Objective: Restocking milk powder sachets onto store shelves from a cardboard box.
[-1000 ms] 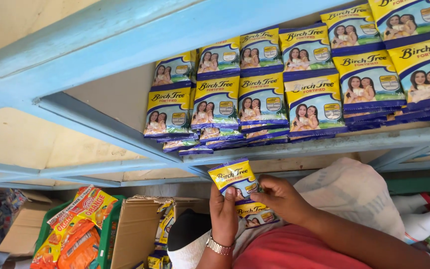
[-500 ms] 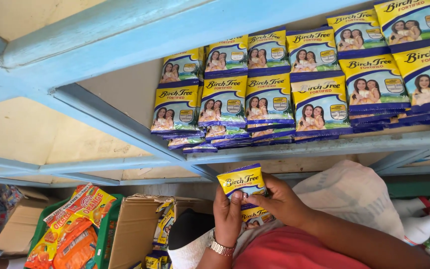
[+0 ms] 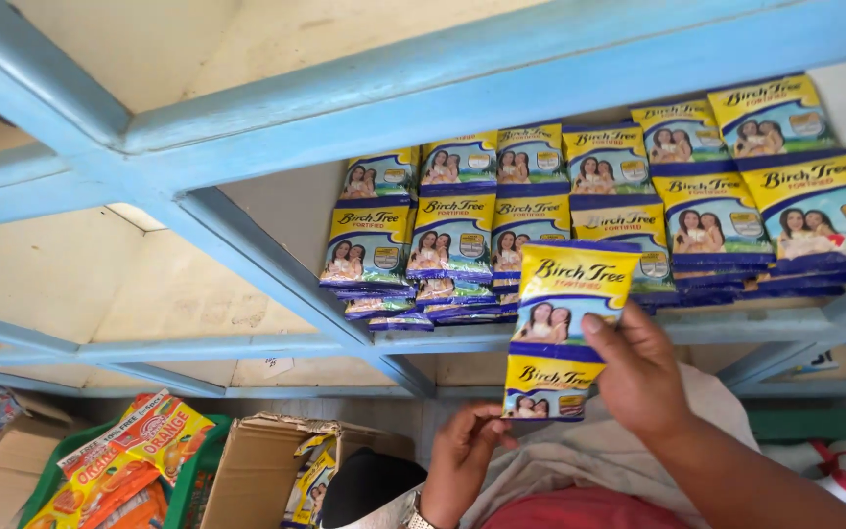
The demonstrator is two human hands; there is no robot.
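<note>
At centre frame, the right hand (image 3: 643, 377) pinched an upright yellow-and-blue foil sachet (image 3: 572, 294); the left hand (image 3: 462, 456) gripped a lower sachet (image 3: 545, 387).

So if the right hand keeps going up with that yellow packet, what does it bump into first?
Probably the stacked packets on the blue shelf. The right hand lifts its yellow packet toward the front row right above it, though the depth between them is hard to judge.

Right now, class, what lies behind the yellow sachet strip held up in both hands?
Behind the sachet strip sit stacked yellow-and-blue sachets on the blue shelf. The strip and right hand hide the stack's middle front; the left hand hides nothing there.
</note>
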